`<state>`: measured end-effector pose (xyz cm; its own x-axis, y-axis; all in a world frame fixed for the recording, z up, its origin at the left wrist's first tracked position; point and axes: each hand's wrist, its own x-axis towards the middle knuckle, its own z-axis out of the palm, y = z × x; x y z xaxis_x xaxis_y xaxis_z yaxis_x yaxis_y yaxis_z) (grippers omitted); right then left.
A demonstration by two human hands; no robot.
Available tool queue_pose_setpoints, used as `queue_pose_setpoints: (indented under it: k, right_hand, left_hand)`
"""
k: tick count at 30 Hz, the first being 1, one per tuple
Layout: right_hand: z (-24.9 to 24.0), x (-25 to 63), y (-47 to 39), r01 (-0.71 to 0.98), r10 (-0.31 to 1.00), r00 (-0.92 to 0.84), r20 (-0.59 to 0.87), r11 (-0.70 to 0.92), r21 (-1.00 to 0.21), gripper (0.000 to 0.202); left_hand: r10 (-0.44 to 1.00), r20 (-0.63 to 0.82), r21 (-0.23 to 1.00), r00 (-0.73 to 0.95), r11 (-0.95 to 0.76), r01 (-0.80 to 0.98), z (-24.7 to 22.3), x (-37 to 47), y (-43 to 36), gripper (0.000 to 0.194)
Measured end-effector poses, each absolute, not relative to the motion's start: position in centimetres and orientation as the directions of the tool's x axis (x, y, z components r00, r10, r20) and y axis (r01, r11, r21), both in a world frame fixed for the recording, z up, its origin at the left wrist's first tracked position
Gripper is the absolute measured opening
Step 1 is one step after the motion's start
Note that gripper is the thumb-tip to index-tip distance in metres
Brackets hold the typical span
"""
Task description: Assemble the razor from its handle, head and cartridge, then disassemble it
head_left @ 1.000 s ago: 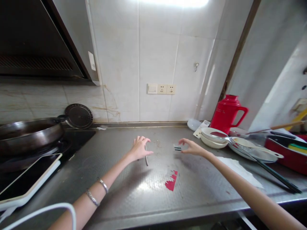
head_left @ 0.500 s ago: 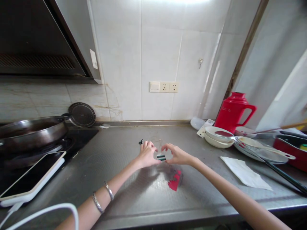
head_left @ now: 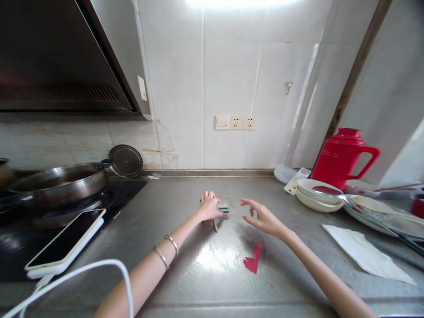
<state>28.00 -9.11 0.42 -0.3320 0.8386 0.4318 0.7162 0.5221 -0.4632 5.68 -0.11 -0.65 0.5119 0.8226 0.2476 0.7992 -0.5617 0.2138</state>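
My left hand (head_left: 209,207), with two silver bracelets on its wrist, is closed on a small clear piece with dark green stripes (head_left: 223,207). The piece sticks out to the right from between thumb and fingers, just over the steel counter (head_left: 185,265); its kind is too small to make out. A short distance to the right, my right hand (head_left: 263,216) is held above the counter, empty, fingers apart and slightly bent. Below it lies a torn red scrap (head_left: 253,258) on the metal.
At left, a phone (head_left: 68,238) on a white block with a cable (head_left: 109,263) rests by the stove, under a steel pan (head_left: 66,183). At right are stacked white bowls (head_left: 318,201), a red thermos (head_left: 341,157) and a white paper sheet (head_left: 364,251).
My right hand has let go of the clear striped piece and drawn away to the right. The left hand keeps it. The view has turned a little to the left.
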Motion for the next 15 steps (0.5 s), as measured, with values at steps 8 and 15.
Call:
queue_pose_setpoints:
  k: [8, 15]
  right_hand:
    - [-0.5, 28.2, -9.6, 0.752, 0.868, -0.339, 0.362, 0.482, -0.45, 0.043]
    - [-0.7, 27.9, -9.1, 0.745, 0.882, -0.331, 0.335, 0.462, -0.482, 0.047]
  left_hand:
    - [0.882, 0.155, 0.187, 0.445, -0.468, 0.864, -1.8, 6.3, 1.9, 0.045]
    - [0.894, 0.137, 0.191, 0.428, -0.447, 0.874, -2.0, 6.1, 1.9, 0.045]
